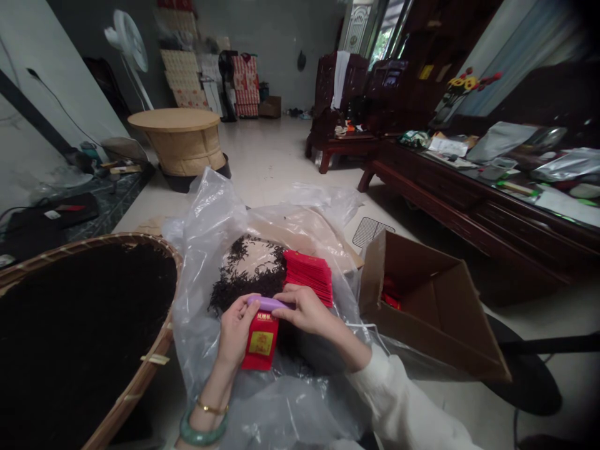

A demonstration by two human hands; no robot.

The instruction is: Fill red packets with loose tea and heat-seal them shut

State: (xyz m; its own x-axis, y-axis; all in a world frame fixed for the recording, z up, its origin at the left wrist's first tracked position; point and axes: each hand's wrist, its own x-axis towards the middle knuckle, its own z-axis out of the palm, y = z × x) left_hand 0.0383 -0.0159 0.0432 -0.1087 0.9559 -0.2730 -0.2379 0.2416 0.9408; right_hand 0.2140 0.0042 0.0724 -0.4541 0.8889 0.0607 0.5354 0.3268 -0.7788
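My left hand (237,325) is closed on the upper left corner of a red tea packet (259,350) with a yellow square label. In my right hand (304,309) is a slim purple bag sealer (267,304), lying across the packet's top edge; its left end meets my left fingertips. Just beyond my hands, dark dried tea leaves (234,287) lie in a lined box with a clear plastic bag (206,219) spread around it. A stack of flat red packets (309,275) leans in the same box, close behind my right hand.
A wide woven basket (164,337) full of dark tea stands at my left. To the right is an open cardboard box (431,325) with some red packets inside. Farther off are a round wooden table (175,119) and a long dark table (469,206) covered in clutter.
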